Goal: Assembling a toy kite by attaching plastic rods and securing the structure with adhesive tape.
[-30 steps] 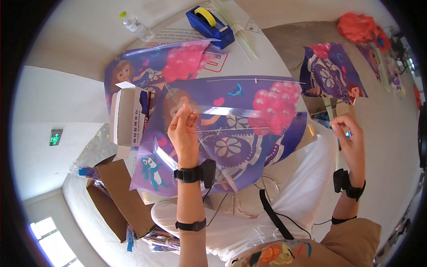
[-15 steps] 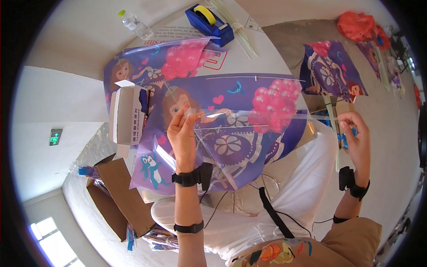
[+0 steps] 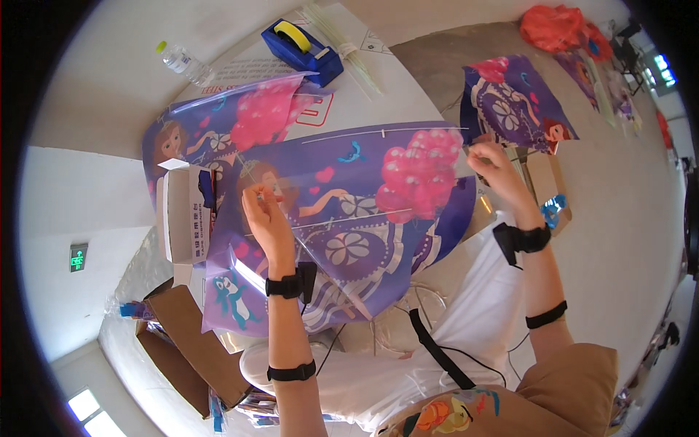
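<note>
A purple printed plastic sheet (image 3: pixel 408 251), kite-like, lies over the table with thin white rods across it. My left hand (image 3: pixel 263 215) is above its left part, thumb and fingers pinched together over the printed figure's head. My right hand (image 3: pixel 497 169) is bent at the sheet's upper right edge, close to the end of the upper rod (image 3: pixel 429 130), its fingertips drawn together. What either pinch holds is too small or see-through to make out. Another printed sheet (image 3: pixel 255 116) lies behind, toward the far left.
A blue tape dispenser (image 3: pixel 309 58) with yellow tape, a bundle of pale rods (image 3: pixel 349 49) and a plastic bottle (image 3: pixel 183 64) are at the back. A white box (image 3: pixel 178 215) stands left. Below it sits an open carton (image 3: pixel 196 342). Another printed sheet (image 3: pixel 513 102) hangs at the right.
My right hand has come in from the far right to the sheet's upper right edge. The clear strip stretched between my hands no longer shows. The view has shifted slightly.
</note>
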Tool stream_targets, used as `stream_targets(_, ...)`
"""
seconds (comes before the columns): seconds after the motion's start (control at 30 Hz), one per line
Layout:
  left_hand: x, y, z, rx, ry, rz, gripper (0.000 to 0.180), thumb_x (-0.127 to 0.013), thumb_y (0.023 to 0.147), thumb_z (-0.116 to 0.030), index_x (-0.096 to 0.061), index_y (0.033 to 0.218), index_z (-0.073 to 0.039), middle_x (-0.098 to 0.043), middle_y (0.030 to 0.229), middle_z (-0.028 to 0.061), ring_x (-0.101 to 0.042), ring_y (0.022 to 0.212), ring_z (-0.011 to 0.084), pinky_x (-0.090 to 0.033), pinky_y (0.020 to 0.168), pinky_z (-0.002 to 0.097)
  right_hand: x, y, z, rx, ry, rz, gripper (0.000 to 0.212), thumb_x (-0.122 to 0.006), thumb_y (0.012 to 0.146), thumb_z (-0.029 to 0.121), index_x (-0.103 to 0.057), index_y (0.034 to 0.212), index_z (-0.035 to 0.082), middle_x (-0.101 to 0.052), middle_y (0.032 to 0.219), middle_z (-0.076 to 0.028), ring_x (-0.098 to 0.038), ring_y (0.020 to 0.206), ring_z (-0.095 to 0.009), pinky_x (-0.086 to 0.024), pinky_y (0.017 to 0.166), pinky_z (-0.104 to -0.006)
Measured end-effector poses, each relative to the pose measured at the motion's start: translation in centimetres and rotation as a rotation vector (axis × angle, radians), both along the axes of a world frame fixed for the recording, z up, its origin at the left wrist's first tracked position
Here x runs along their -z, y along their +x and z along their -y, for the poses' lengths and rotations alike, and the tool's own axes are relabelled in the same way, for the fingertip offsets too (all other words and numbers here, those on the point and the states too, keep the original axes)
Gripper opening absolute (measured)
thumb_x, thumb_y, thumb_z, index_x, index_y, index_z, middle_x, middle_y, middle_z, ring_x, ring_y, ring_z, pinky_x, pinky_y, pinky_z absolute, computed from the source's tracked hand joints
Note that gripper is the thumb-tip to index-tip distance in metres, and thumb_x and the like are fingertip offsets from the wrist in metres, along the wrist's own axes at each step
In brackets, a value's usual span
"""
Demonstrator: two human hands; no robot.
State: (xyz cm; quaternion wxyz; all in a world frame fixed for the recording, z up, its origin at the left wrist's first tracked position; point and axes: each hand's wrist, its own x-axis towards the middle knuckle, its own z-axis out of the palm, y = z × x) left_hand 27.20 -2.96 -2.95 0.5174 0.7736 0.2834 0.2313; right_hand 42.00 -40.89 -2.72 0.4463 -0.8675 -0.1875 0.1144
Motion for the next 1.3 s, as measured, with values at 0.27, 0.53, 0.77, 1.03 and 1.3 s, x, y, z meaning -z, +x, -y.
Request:
stream_targets(0.27,3.8,1.0,-2.9,-0.018,-0.275,0.198,0.015,-0.046,0.100,-0.018,-0.045,0.103,-0.004,-0.059,0.111,0.0139,-0.059,0.100,0.0195,-0.051,0.085,0.0317,3.7,0.1,-2.9,0.162,0.308,-0.321,0.022,-0.046,0.099,0.022,-0.049,0.104,0.001,-0.061,0.113,-0.015,-0.059,0.099,-0.024,-0.043,0.090,-0.0322)
stream_targets(0.53,5.0,-2.4,-3.2,0.096,-0.200,0.000,0.019,-0.046,0.101,-0.021,-0.041,0.105,-0.003,-0.061,0.106,0.0151,-0.061,0.098,0.0191,-0.050,0.083,0.0305,3.1,-2.9,-3.2,-0.025,0.013,-0.013,0.011,-0.045,0.099,0.011,-0.036,0.102,0.006,-0.063,0.113,-0.020,-0.062,0.102,-0.036,-0.048,0.082,-0.0388)
stream_targets(0.77,4.8,-5.4,-3.2,0.189,0.170,-0.216,0.019,-0.047,0.100,-0.018,-0.037,0.106,-0.003,-0.066,0.103,0.0217,-0.064,0.092,0.0254,-0.050,0.078,0.0350,3.2,-4.9,-3.2,-0.047,-0.079,0.052,0.014,-0.049,0.095,0.008,-0.036,0.100,0.005,-0.061,0.118,-0.021,-0.058,0.104,-0.040,-0.049,0.083,-0.0418)
stream_targets(1.03,3.7,-8.0,-2.7,0.201,0.277,-0.311,0.020,-0.047,0.099,-0.018,-0.035,0.103,-0.003,-0.063,0.116,0.0229,-0.065,0.095,0.0367,-0.049,0.079,0.0379,3.2,-7.6,-3.7,-0.090,-0.086,0.132,0.017,-0.054,0.091,0.004,-0.040,0.099,0.002,-0.062,0.115,-0.020,-0.058,0.103,-0.039,-0.047,0.085,-0.0416)
stream_targets(1.3,0.6,-7.2,-3.0,0.173,0.365,-0.558,0.025,-0.052,0.097,-0.022,-0.038,0.102,-0.003,-0.066,0.096,0.0241,-0.066,0.087,0.0338,-0.048,0.071,0.0390,2.7,-9.6,-4.1,-0.126,-0.135,0.212,0.019,-0.057,0.088,0.003,-0.043,0.101,0.002,-0.063,0.110,-0.018,-0.058,0.104,-0.036,-0.045,0.089,-0.0427)
